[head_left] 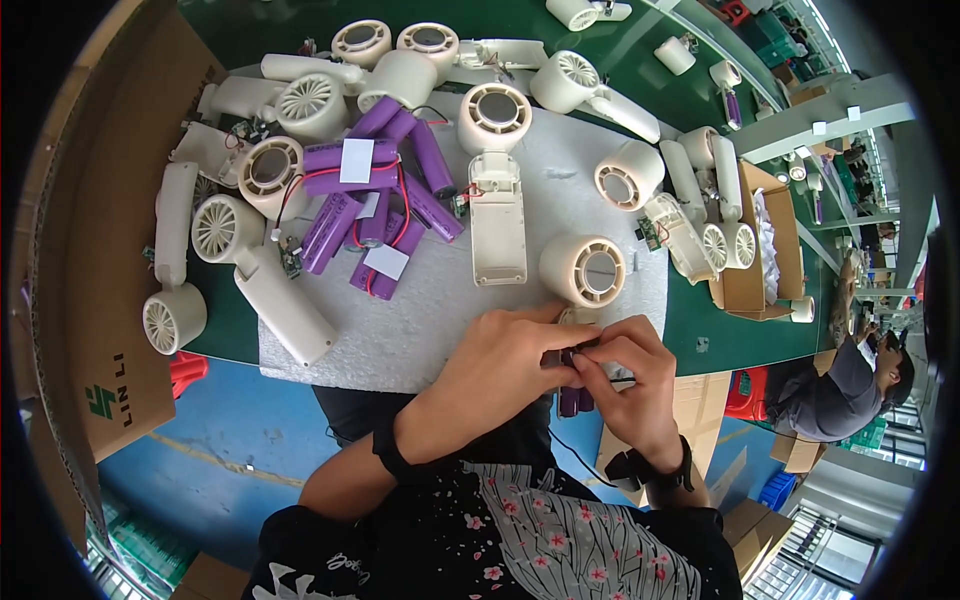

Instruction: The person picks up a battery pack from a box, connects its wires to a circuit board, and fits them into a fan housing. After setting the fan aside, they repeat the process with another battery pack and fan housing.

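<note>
- A green table (770,338) is stretching across the view, with a blue floor showing below its near edge.
- A tall cardboard box (125,250) is standing at the left.
- A pale foam sheet (400,345) is covering the table's middle and carrying loose parts.
- Cream fan bodies are lying around the sheet's left, far and right sides; one opened fan (498,225) is lying near its middle, handle toward the wearer.
- Purple batteries (325,235) are lying in a heap left of that opened fan, red wires running among them.
- The fan being handled (583,270) is lying at the sheet's near edge, right of centre. Its round head is sitting just beyond the fingers, and its long axis is running from there down between the hands, toward the wearer.
- The left hand (505,365) is gripping the handle from the left; the right hand (637,380) is meeting it from the right, both equally near.
- Purple cells (573,402) are poking out below the fingers, on the wearer's side.
- A small dark piece (568,356) is being pinched by the right fingertips; its exact shape is staying hidden.
</note>
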`<state>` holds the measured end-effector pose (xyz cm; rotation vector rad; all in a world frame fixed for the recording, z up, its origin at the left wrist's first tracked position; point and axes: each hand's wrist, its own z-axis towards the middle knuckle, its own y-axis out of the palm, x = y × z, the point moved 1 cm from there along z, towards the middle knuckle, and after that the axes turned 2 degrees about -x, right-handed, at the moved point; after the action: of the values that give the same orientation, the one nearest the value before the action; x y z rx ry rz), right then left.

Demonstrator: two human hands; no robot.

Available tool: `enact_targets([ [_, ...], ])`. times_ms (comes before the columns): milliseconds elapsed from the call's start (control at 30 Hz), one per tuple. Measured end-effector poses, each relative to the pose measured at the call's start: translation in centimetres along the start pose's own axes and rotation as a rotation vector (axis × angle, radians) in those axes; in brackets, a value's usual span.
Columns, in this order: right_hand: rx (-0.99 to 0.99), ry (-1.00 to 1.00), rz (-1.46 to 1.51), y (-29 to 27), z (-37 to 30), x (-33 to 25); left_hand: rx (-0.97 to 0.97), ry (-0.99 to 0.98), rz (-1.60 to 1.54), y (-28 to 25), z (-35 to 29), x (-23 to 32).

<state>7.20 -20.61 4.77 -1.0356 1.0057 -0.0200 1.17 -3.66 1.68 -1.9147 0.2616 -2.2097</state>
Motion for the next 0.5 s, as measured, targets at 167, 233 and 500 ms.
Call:
enact_targets([
  [167,-0.071,-0.064,-0.150,-0.8,-0.9,-0.1,-0.031,0.007,0.015,-0.1,0.0,-0.2],
  [233,-0.095,-0.094,-0.201,-0.7,-1.7,-0.2,-0.030,0.010,0.037,-0.1,-0.2,-0.2],
  [500,0.013,0.207,0.002,1.6,-3.0,-0.9,0.021,-0.027,0.182,1.3,-0.4,2.0],
])
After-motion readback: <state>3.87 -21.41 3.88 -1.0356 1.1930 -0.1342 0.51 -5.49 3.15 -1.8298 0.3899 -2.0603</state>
